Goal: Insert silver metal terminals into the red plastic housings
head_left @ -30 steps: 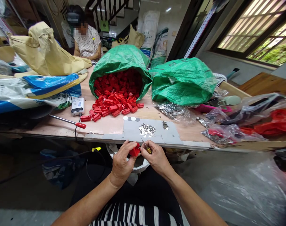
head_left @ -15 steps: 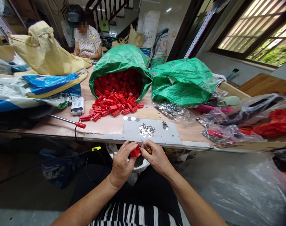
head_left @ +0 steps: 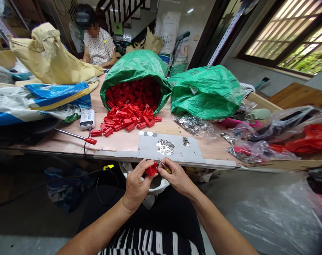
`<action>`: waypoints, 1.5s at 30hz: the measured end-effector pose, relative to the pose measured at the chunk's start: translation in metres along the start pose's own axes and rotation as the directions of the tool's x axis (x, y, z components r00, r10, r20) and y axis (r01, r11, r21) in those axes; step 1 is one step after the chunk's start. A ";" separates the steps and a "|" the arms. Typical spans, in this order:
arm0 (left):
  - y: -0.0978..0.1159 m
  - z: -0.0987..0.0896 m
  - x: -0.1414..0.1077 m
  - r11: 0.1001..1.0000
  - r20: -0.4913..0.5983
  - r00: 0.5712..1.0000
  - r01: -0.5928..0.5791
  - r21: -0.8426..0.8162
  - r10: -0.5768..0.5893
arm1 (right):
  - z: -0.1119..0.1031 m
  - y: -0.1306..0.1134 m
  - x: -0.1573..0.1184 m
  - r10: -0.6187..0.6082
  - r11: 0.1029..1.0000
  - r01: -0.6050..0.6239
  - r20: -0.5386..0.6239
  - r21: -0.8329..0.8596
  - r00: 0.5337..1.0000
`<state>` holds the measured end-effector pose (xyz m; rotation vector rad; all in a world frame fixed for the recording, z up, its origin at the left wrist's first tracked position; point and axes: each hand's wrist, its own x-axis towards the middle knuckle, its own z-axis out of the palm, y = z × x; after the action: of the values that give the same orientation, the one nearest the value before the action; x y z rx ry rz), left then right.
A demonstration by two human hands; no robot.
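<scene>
Just in front of the table edge, my left hand [head_left: 138,180] grips a small red plastic part [head_left: 151,169] between thumb and fingers. Close beside it, my right hand [head_left: 177,176] is closed around a small screwdriver [head_left: 167,169] with a yellow handle and a thin metal shaft pointing up and left. The right fingertips are at the red part's right side; whether they touch it I cannot tell. Below both hands hangs the white rim of a container [head_left: 161,188]. On the grey mat [head_left: 147,147] lie a pile of small shiny metal pieces [head_left: 165,146] and a smaller dark heap [head_left: 186,141].
A green sack [head_left: 136,63] spills red plastic parts [head_left: 127,120] onto the table [head_left: 115,141]. Another green sack [head_left: 206,92] stands to its right. A red-handled rod [head_left: 76,136] and a white power bank [head_left: 87,119] lie left. Across the table sits a person [head_left: 98,46].
My left hand has tilted the red part slightly, and more of its face shows. My right hand and the screwdriver have barely moved.
</scene>
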<state>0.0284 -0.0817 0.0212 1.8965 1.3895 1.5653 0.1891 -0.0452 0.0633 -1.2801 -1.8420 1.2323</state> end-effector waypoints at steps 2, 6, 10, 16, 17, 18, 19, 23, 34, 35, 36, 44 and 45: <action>0.000 0.000 0.000 1.000 0.003 1.000 0.028 -0.007 -0.028 | -0.002 0.001 0.001 0.027 0.985 -0.040 0.077 0.169 0.997; 0.001 -0.001 0.000 0.999 0.009 1.000 0.027 -0.020 -0.027 | -0.005 0.002 0.002 0.083 0.929 -0.136 0.162 0.345 0.983; 0.002 0.000 -0.002 0.997 0.027 0.999 0.027 -0.066 -0.025 | -0.003 0.005 0.004 0.083 0.941 -0.125 0.141 0.315 0.986; 0.001 0.008 -0.009 0.989 0.064 0.994 0.099 -0.109 -0.093 | 0.000 0.015 0.005 0.044 0.956 -0.082 0.138 0.281 0.989; 0.001 0.009 -0.010 0.988 0.077 0.992 0.104 -0.118 -0.095 | 0.001 0.018 0.004 0.061 0.947 -0.106 0.152 0.305 0.986; 0.001 0.010 -0.012 0.985 0.091 0.991 0.109 -0.130 -0.098 | 0.002 0.021 0.003 0.082 0.932 -0.136 0.171 0.336 0.982; 0.001 0.010 -0.013 0.983 0.105 0.989 0.118 -0.144 -0.103 | 0.002 0.024 0.001 0.102 0.914 -0.169 0.194 0.369 0.976; 0.000 0.009 -0.016 0.953 0.167 0.970 0.213 -0.217 -0.179 | 0.004 0.034 -0.007 0.127 0.823 -0.275 0.312 0.496 0.942; -0.005 0.000 -0.003 0.788 0.363 0.903 0.392 -0.475 -0.230 | 0.008 0.036 -0.017 0.144 0.673 -0.332 0.324 0.661 0.935; -0.007 0.001 -0.003 0.713 0.404 0.875 0.461 -0.529 -0.266 | 0.008 0.036 -0.017 0.140 0.677 -0.345 0.346 0.651 0.928; -0.010 0.002 -0.004 0.615 0.445 0.842 0.532 -0.583 -0.306 | 0.007 0.035 -0.017 0.132 0.694 -0.354 0.373 0.627 0.918; -0.023 0.011 -0.002 0.268 0.412 0.742 0.606 -0.749 -0.529 | -0.026 0.034 0.023 -0.007 0.960 -0.025 -0.115 -0.279 0.993; -0.023 0.010 -0.001 0.281 0.403 0.741 0.608 -0.742 -0.538 | -0.029 0.036 0.029 -0.052 0.914 -0.019 -0.163 -0.406 0.985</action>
<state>0.0263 -0.0684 0.0002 0.6799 0.8084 1.3362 0.2166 -0.0043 0.0412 -1.5304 -2.0411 0.7188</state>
